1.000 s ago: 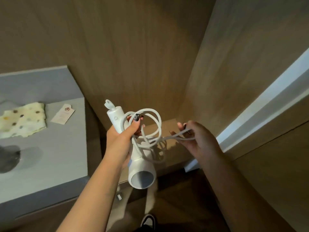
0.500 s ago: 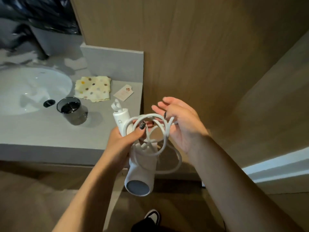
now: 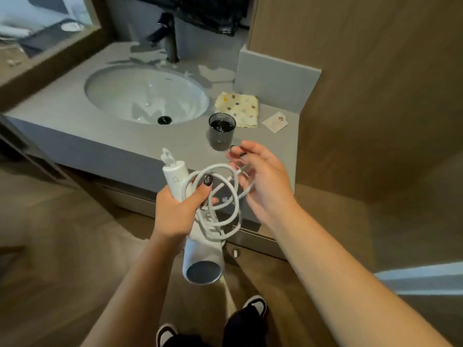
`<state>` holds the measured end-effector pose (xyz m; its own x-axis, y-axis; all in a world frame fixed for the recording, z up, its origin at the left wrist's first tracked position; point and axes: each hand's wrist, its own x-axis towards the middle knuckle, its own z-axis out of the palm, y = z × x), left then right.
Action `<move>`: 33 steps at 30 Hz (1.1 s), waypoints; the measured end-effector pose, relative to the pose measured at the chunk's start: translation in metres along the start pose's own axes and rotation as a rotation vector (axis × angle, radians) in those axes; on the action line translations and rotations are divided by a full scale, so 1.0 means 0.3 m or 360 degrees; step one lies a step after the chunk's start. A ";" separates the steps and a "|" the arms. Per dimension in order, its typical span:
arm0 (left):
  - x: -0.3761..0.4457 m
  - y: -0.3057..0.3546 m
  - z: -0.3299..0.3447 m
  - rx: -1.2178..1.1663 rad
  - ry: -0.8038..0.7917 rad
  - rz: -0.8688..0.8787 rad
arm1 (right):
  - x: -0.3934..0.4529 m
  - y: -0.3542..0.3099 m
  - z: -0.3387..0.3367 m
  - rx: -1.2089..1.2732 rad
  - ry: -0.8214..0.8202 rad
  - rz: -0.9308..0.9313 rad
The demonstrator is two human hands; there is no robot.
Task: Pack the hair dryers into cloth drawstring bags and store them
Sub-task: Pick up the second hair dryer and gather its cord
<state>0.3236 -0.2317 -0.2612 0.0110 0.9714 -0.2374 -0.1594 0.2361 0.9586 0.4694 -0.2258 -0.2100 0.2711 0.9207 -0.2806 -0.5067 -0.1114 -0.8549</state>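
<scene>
A white hair dryer (image 3: pixel 203 261) hangs nozzle down in front of the vanity. My left hand (image 3: pixel 179 211) grips its handle, thumb pressed over loops of its white cord (image 3: pixel 225 194). My right hand (image 3: pixel 263 181) is beside the loops with fingers loosely curled; the cord runs across them and its end lies in that hand. A yellow polka-dot cloth bag (image 3: pixel 238 108) lies folded on the grey countertop (image 3: pixel 100 136), beyond both hands.
A dark tumbler (image 3: pixel 221 132) stands just behind my right hand. A white sink basin (image 3: pixel 147 96) and black faucet (image 3: pixel 170 38) sit to the left. A small card (image 3: pixel 275 122) lies by the bag. Wooden walls close in the right.
The view has swung left, bringing the sink and whole countertop into sight. My right hand has moved from pulling the cord out to the right to resting beside the coiled loops.
</scene>
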 end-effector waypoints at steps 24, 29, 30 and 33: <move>0.284 0.235 -0.915 -0.0640 0.0919 -0.0088 | 0.059 0.680 0.816 -0.0675 -0.0803 0.1150; 0.497 0.332 -0.998 -0.0657 0.0919 0.0002 | 0.247 0.697 0.982 -0.0660 -0.0799 0.1151; 0.543 0.353 -1.018 -0.0659 0.0908 0.0009 | 0.287 0.701 1.016 -0.0652 -0.0801 0.1150; 0.672 0.409 -1.079 -0.0670 0.0900 0.0035 | 0.392 0.706 1.134 -0.0634 -0.0786 0.1145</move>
<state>-0.0134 -0.0159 -0.2425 -0.4931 0.7857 -0.3735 -0.5231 0.0752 0.8489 0.1157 -0.0139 -0.2757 -0.4184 0.6258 -0.6583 -0.0771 -0.7466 -0.6608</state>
